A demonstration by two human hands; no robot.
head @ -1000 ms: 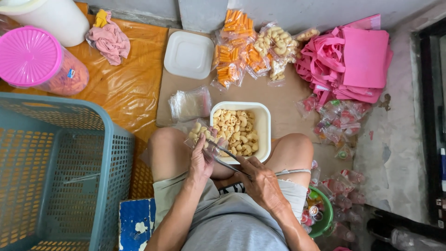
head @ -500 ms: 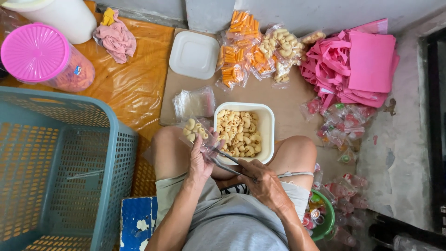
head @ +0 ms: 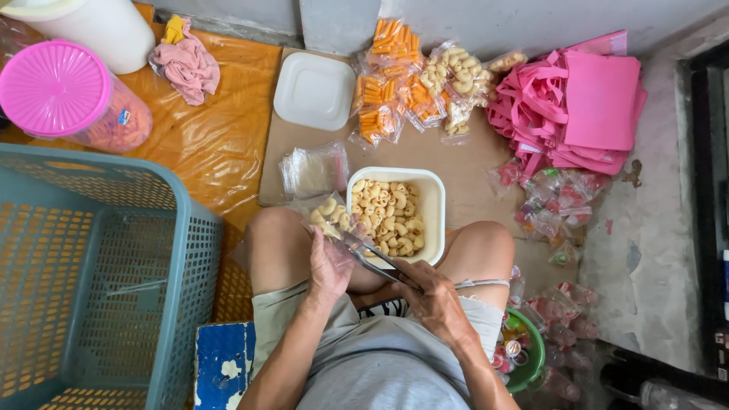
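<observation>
Seated on the floor, knees apart, beside a big blue-green basket [head: 99, 266] on an orange sheet [head: 220, 144]. Further off, a heap of pink bags [head: 577, 106], a pink-lidded jar [head: 57, 87] and a square white lid [head: 314, 89]. Between the knees, on cardboard [head: 471, 163], a white tub [head: 434, 205] about half full of pale curled snacks [head: 387, 216]. Beyond the tub, filled packets [head: 410, 91] of orange and pale snacks; just left of it, a stack of empty clear bags [head: 315, 168].

Left hand [head: 328, 262]: grip closed around a small clear bag [head: 326, 212], held over the left knee just beside the tub's near left corner, a few pale pieces already inside. Right hand [head: 437, 300]: grip clamped on metal tongs [head: 372, 258], tips up at the bag's mouth.

Judged as filling: snacks going from tub to bag by tongs, bag only partly full. Calls for keeping the mouth of the bag spread and steady, and opening the tongs well inside it so nothing drops onto the knee.
</observation>
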